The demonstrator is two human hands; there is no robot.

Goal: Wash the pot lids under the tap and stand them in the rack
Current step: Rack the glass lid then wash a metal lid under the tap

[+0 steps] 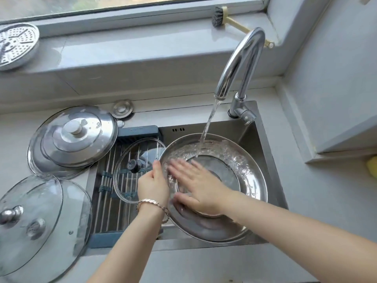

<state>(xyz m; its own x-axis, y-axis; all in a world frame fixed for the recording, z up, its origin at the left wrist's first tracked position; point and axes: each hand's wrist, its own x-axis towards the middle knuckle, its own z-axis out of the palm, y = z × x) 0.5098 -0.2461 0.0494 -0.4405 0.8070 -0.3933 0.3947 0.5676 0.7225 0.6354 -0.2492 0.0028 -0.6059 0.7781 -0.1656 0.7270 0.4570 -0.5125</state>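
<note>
From my remote seat I see the steel lid (253,186) held over the sink (252,127), on its right side, tilted with its hollow face turned up. The tap (242,58) at the sink's back right corner is running, and the stream of water (208,127) lands on the far part of the hollow and spreads in a bright sheet. The left hand (153,186), with a bracelet (152,203) on its wrist, grips the lid's left rim, its fingers curled round the edge and the thumb lying along the top. The right hand (200,188) lies flat on the wet inner face near the left rim, fingers straight and spread wide; the fingertips are blurred. The rack (106,193) spans the sink's left side, and a glass lid (126,186) lies on its bars, knob up, just beside the left hand; I cannot tell whether it leans or lies flat. On the counter (306,201) by the sink's back left corner sit stacked steel lids (75,135), and at the near left edge two larger glass lids (30,217) overlap. A small metal lid (122,108) rests behind the rack. On the windowsill (126,50), a perforated steamer plate (16,45) sits at the left end and a brush (220,17) towards the right.
</note>
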